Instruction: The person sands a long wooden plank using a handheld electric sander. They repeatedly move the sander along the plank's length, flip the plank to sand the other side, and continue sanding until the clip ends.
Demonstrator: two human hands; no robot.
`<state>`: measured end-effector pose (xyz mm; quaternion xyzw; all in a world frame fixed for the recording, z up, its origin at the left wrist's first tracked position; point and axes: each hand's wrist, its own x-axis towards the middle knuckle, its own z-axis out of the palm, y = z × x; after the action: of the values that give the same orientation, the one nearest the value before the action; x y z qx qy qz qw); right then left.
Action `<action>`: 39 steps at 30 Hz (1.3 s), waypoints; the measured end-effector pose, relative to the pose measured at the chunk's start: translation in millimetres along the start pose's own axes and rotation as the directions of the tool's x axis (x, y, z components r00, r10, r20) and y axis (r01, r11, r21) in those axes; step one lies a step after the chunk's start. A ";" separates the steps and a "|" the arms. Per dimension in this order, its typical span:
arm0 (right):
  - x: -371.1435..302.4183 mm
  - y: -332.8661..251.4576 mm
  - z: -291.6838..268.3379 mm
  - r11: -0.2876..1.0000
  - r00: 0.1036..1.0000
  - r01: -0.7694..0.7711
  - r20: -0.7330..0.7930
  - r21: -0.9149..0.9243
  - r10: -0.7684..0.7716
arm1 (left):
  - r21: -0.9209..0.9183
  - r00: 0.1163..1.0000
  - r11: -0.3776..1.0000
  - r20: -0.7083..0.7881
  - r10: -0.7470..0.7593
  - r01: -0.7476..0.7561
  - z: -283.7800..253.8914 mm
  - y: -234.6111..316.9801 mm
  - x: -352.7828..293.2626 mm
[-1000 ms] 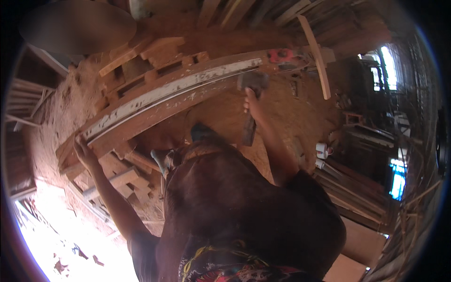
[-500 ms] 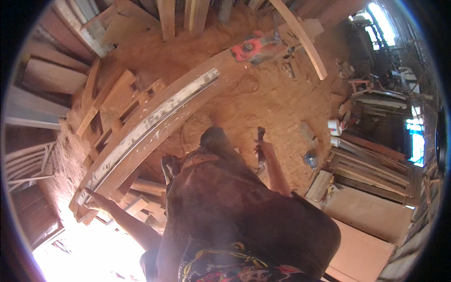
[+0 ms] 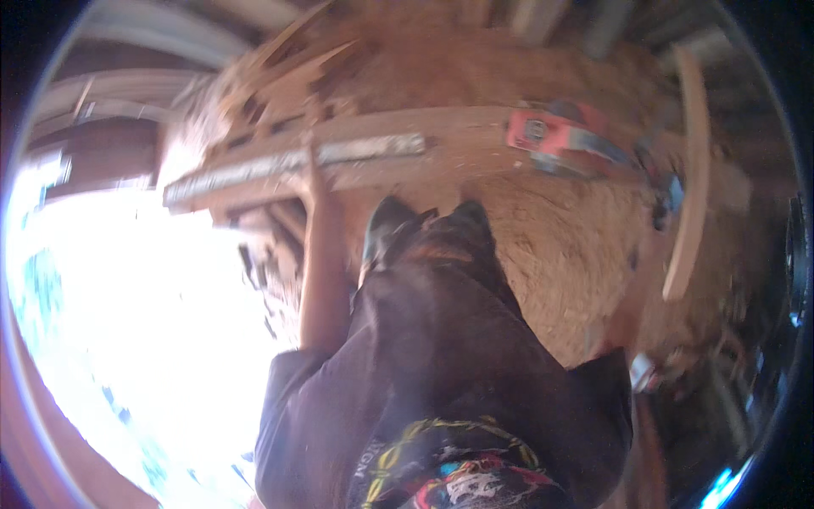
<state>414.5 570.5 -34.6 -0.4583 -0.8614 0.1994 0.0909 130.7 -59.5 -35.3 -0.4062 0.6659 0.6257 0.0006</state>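
A long whitish, speckled strip (image 3: 365, 148) lies along a thick wooden plank (image 3: 458, 119) in front of me. My left hand (image 3: 312, 176) reaches across the middle of the strip and touches it. Motion smears its fingers, so their grip is unclear. My right arm stretches far out to the right, and my right hand (image 3: 655, 240) is a blur beside a small dark object (image 3: 660, 214). I cannot make out whether it holds that object. A red and grey power tool (image 3: 543, 133) rests on the plank's right part.
A curved pale wooden piece (image 3: 691, 178) stands beyond my right hand. Wood offcuts (image 3: 254, 110) are piled behind the plank at the left. Sawdust (image 3: 551, 246) covers the floor. Bright light floods the lower left, and a white container (image 3: 642, 371) sits at the lower right.
My view has swung round. My left hand has moved from the strip's near end to its middle. My right hand, earlier around a dark tool near my body, has reached far right.
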 end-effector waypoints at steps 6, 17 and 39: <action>68.9 -25.0 -8.1 0.909 0.950 0.313 0.100 -0.275 -0.297 | -0.133 0.991 0.985 -0.091 0.094 -0.106 44.4 -41.7 15.5; 89.1 -113.7 -62.9 0.934 0.902 0.275 -0.276 -0.229 -0.333 | -0.463 0.982 0.872 0.015 0.189 -0.161 -9.1 -109.3 -42.8; -211.2 -386.0 153.2 0.776 0.074 0.388 0.823 0.497 -0.564 | -0.707 0.934 0.629 0.342 -0.099 0.325 -66.9 -116.2 -103.0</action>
<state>190.8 163.0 -2.8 0.0728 -0.8172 0.4527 -0.3492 296.6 -46.5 -65.1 -0.3561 0.2864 0.8895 -0.0024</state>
